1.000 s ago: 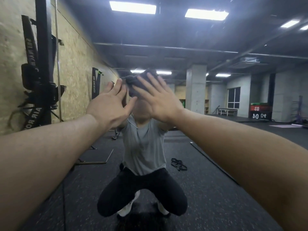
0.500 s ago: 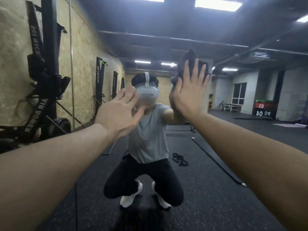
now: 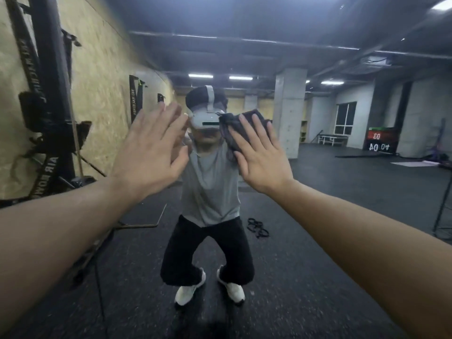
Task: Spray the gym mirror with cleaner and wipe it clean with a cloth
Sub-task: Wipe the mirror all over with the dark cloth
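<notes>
- Right hand (image 3: 263,160) — fingers straight, pressing crumpled dark grey cloth (image 3: 241,129) flat onto the large wall mirror (image 3: 318,241).
- Left hand (image 3: 149,152) at 9 o'clock of it — fingers spreading straight, holding nothing.

The right hand (image 3: 260,159) covers most of the grey cloth (image 3: 232,133), the left hand (image 3: 151,152) is motion-blurred at its fingertips, and both forearms run off frame at seven and four o'clock.

2 hands: left hand (image 3: 149,155), right hand (image 3: 261,157); 1 cloth (image 3: 232,130); 1 mirror (image 3: 342,241).
</notes>
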Available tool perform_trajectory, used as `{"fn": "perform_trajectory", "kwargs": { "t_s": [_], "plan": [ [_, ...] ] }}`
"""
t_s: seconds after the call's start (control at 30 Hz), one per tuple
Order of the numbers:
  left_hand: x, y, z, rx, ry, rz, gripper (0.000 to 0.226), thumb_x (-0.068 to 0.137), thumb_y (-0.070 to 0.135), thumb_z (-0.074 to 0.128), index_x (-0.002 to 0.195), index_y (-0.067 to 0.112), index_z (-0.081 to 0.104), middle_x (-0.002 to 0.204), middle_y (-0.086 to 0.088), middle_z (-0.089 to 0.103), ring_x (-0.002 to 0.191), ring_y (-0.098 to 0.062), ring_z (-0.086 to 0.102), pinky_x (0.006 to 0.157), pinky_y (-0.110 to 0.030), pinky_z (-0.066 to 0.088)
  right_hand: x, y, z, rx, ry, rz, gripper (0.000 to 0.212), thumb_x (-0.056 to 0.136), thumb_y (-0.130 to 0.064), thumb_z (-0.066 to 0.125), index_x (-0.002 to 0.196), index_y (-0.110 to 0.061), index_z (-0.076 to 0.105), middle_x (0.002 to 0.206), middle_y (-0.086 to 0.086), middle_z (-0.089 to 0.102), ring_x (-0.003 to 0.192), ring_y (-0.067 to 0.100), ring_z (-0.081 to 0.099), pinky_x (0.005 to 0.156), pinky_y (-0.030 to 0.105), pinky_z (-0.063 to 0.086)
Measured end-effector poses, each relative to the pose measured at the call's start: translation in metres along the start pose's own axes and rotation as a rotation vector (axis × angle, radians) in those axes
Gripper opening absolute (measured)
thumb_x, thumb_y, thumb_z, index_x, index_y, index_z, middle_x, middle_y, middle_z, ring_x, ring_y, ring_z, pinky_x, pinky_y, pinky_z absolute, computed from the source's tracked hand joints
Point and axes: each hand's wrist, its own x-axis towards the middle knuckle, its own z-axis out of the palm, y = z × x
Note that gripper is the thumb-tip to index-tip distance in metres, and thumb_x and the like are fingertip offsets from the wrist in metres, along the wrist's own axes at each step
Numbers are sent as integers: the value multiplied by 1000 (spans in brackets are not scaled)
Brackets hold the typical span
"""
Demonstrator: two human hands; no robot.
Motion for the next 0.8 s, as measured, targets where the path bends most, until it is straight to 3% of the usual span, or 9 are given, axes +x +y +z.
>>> {"fn": "perform_trajectory", "kwargs": {
  "t_s": [0.1,0.23,0.4,0.6,0.7,0.8],
  "plan": [
    [38,3,-4,100,-15,-16,73,100,50,24,163,15,12,171,-10,4,157,-26,1,126,-46,-1,-3,49,-9,-13,8,162,58,107,-34,33,162,-18,25,170,12,16,157,33,10,128,50,5],
    [78,0,-15,172,-15,14,74,101,52,16,163,14,5,171,-9,-4,157,-24,-6,127,-44,-5,7,89,-23,80,50,520,62,106,-32,30,164,-18,15,171,13,10,158,34,4,128,50,2],
    [98,-25,-23,131,-63,0,76,100,56,9,163,15,-1,170,-7,-8,157,-20,-7,128,-42,-2,43,48,-22,172,96,782,65,104,-29,36,163,-12,16,170,19,9,156,41,4,126,58,4],
    [96,-44,-20,98,-50,79,73,101,51,14,163,13,10,171,-6,3,158,-18,3,128,-46,9,92,-59,-15,124,9,266,64,104,-38,36,162,-17,18,170,16,13,157,38,7,126,56,-2],
    [96,-45,-20,66,-34,82,70,102,48,15,163,13,13,170,-5,5,157,-16,2,128,-46,10,105,-101,-10,125,11,84,65,102,-35,47,158,-8,32,165,18,29,155,39,16,127,56,7],
    [96,-45,-22,71,-28,89,69,103,48,18,163,13,15,170,-6,7,157,-16,3,128,-45,10,105,-103,-10,114,10,-20,62,102,-33,47,156,-6,36,160,18,38,154,38,23,127,54,13]
  ]
}}
